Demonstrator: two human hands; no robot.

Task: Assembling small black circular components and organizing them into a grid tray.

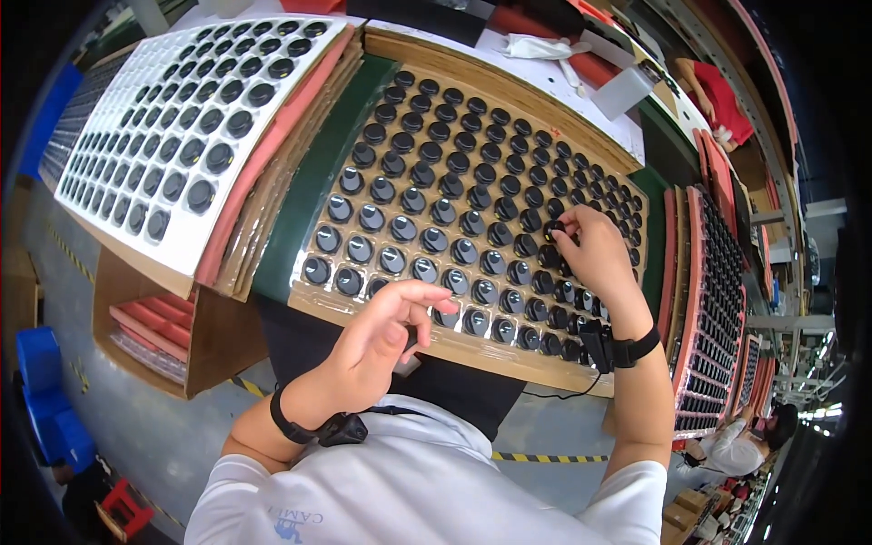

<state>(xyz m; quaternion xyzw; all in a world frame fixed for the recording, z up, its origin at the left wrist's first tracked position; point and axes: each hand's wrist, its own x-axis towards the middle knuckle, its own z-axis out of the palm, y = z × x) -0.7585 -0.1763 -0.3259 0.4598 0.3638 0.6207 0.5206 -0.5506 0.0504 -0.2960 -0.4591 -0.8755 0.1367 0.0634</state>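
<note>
A wide tray (436,341) of clear plastic over brown board lies before me, filled with rows of round black caps (442,212) with glossy tops. Toward its right side my right hand (595,250) pinches one black cap (553,231) between thumb and fingers, right at the rows. My left hand (381,338) is over the tray's near edge, its fingers curled and the index finger partly stretched. A small dark piece shows between the left thumb and fingers; most of it is hidden, so I cannot make out its kind.
On the left, a white tray (195,202) partly filled with black round parts rests on stacked pink and brown sheets (263,173). More filled trays (713,300) stand at the right. A white box (622,94) and white gloves (540,47) lie beyond. Other people are at the right.
</note>
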